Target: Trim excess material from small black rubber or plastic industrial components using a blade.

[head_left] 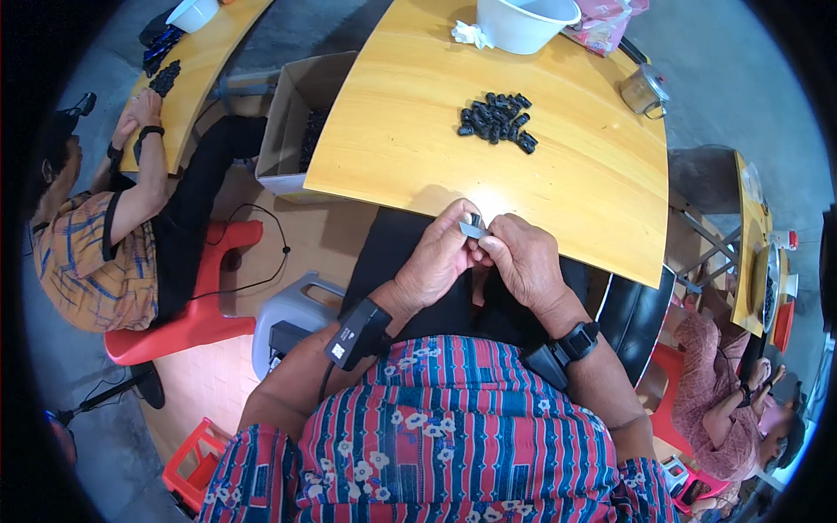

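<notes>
Just off the near edge of the table, my two hands meet. My left hand pinches a small black part, mostly hidden by the fingers. A short flat grey blade lies against that part, its other end running into the closed fingers of my right hand. Any handle of the blade is covered by the right fist. Farther up the table lies a loose pile of small black cylindrical parts, which neither hand touches.
The wooden table carries a white basin, crumpled white tissue, a pink plastic bag and a lidded metal mug. A cardboard box stands at its left. Co-workers sit at tables to the left and right.
</notes>
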The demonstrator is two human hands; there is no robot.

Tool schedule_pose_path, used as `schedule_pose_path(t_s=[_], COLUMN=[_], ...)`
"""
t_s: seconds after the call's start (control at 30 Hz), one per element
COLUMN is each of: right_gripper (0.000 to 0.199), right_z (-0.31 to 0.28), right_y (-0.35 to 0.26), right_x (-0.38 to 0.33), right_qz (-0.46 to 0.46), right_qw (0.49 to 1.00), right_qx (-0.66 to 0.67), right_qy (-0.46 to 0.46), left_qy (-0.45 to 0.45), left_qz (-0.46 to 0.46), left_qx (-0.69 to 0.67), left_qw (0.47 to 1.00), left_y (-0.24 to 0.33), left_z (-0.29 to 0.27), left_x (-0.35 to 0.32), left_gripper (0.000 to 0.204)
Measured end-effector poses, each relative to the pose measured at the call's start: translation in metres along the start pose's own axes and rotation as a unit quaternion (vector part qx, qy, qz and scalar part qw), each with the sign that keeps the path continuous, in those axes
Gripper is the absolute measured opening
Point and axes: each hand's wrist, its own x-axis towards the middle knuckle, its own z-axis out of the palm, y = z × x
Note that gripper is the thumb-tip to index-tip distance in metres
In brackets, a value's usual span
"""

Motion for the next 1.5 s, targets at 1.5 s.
schedule_pose_path(t_s=[1.5], right_gripper=[0.033], right_z=[0.021], right_y=[-0.01], right_x=[-0.001], right_qz=[-0.052], right_qw=[0.978], right_qx=[0.078], right_qy=[0.187], left_qy=[0.074], left_qz=[0.094], left_qx=[0.401], left_qw=[0.908], left_y=[0.007], left_z=[0.003], left_x=[-0.007], left_gripper=[0.024])
